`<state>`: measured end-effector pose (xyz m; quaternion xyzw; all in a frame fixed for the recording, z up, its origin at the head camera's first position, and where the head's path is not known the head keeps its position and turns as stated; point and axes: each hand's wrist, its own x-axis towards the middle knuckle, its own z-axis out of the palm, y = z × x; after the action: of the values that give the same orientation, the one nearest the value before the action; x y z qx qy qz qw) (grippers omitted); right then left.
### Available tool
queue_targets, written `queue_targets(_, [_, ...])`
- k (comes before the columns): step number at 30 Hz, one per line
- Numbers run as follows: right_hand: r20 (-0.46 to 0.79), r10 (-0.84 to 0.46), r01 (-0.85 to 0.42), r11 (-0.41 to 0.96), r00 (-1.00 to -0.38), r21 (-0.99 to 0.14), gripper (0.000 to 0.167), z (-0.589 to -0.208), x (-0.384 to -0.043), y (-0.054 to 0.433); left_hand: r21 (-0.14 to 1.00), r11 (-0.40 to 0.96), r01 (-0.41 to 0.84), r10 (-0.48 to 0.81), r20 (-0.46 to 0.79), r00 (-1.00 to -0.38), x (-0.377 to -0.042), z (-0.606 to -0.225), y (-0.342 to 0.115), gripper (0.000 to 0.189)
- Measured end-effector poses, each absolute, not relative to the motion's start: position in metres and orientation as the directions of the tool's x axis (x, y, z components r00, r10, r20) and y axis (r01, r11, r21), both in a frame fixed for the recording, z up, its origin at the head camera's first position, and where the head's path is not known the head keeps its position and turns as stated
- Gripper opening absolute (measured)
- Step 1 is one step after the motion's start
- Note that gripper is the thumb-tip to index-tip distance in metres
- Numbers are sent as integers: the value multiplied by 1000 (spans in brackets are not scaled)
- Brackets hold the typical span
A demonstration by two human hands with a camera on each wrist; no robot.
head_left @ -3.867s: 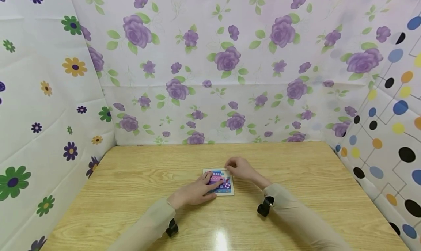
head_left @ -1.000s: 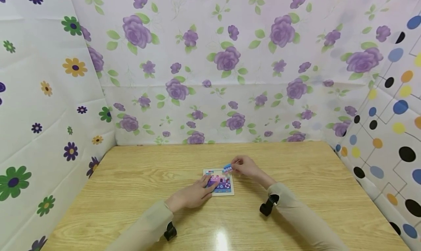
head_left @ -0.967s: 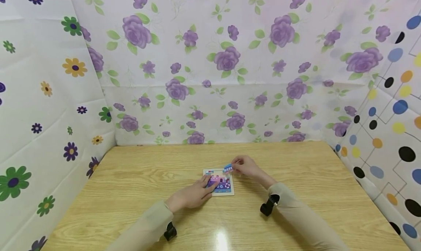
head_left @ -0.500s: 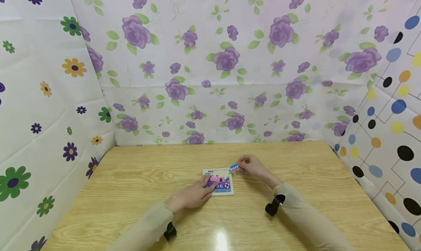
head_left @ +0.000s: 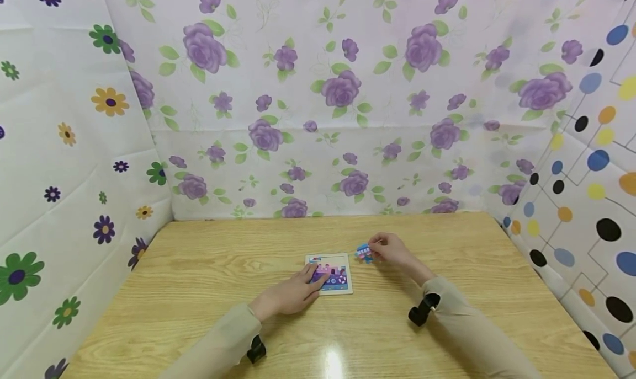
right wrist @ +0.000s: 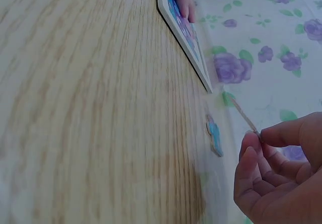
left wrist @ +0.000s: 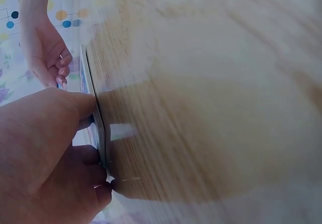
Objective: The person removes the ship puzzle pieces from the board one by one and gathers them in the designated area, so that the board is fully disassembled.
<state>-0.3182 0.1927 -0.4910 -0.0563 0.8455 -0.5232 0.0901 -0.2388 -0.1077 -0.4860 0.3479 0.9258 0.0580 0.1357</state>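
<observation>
Right hand, thumb nearly meeting fingers, pinches one edge of a thin, flat, blue-and-white puzzle piece, apparently wooden (blurred). Flat blue piece lies on tabletop below this grip. Left hand rests, fingers spread, on square, white-framed puzzle board left of the pinch. Risk: edge-only hold could let the piece swivel; lowering might knock its neighbour.

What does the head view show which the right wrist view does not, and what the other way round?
Only the head view: the printed face of the puzzle piece that the right hand pinches, two black wrist devices, and the dotted cloth.

Only the right wrist view: that piece's thin edge, and a gap between it and the loose piece on the table.

Both: the right hand, the puzzle board, the left hand touching it, and the purple-flowered cloth.
</observation>
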Motion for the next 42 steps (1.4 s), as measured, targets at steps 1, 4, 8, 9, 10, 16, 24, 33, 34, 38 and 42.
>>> queue_targets(1, [-89,-192,-6,447,-977,-895,21,-491,-318,194,201,751,629,660,-210,-721,-239,-486,-108,52])
queue_targets(4, [-87,-189,-5,442,-978,-897,22,-492,-318,199,198,751,630,660,-208,-722,-239,-488,-108,52])
queue_targets(8, [-90,-184,-3,450,-979,-893,22,-493,-319,206,198,753,628,658,-208,-724,-238,-488,-109,52])
queue_targets(9, [-88,-183,-4,449,-979,-893,23,-493,-319,208,198,754,627,657,-208,-725,-238,-488,-109,52])
queue_targets(10, [-88,-183,-3,448,-979,-894,23,-494,-319,210,198,754,626,656,-208,-725,-238,-488,-109,52])
queue_targets(16, [-108,-171,23,432,-979,-901,24,-494,-318,220,191,754,628,656,-204,-726,-237,-488,-108,52])
queue_targets(24, [-123,-163,38,450,-979,-892,21,-493,-315,231,204,743,638,669,-184,-720,-235,-486,-108,52])
queue_targets(33, [-137,-133,51,508,-982,-860,19,-493,-316,241,211,735,644,677,-170,-717,-234,-486,-108,52])
queue_targets(34, [-136,-130,50,514,-982,-856,19,-494,-316,242,211,735,644,676,-170,-717,-235,-486,-108,52])
queue_targets(38, [-129,-117,47,536,-985,-843,18,-495,-317,243,206,734,647,678,-168,-716,-235,-486,-108,52])
queue_targets(42, [-113,-100,37,565,-988,-824,16,-496,-317,241,199,733,650,679,-164,-716,-235,-486,-107,52])
